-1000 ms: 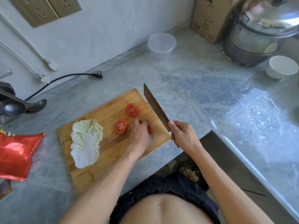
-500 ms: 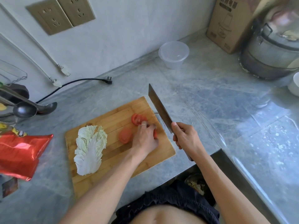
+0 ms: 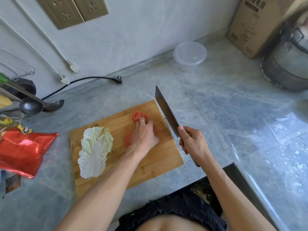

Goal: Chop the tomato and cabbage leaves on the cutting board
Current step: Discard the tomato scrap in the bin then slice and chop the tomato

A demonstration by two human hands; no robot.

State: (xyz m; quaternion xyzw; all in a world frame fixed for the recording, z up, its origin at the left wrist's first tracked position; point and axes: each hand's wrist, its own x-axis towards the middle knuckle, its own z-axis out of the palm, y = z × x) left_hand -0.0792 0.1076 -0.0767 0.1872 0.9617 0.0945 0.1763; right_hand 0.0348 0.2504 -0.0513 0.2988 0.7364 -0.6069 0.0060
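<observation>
Left hand [image 3: 144, 135] has slid up the cutting board [image 3: 150, 162], fingers now gathering tomato slices [image 3: 137, 116] at its fingertips, cabbage leaf [image 3: 95, 150] untouched beside its wrist, while right hand [image 3: 193, 141], fist wrapped around the cleaver [image 3: 165, 111], stays poised to chop.

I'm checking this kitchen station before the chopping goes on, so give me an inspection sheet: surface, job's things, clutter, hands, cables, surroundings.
Surface: grey marble countertop; glossy patch with white specks at right.
Job's things: wooden cutting board holds a whole cabbage leaf, uncut, and tomato slices, one blurred by the left hand.
Clutter: red snack bag, two ladles, lidded clear plastic container, cardboard box, metal pot.
Hands: left hand, ring on a finger, fingers on the tomato; right hand grips the cleaver, blade raised beside the board's right edge.
Cables: black plug lying unplugged on the counter; two white plugs hanging against the wall.
Surroundings: wall sockets on a pale wall.
</observation>
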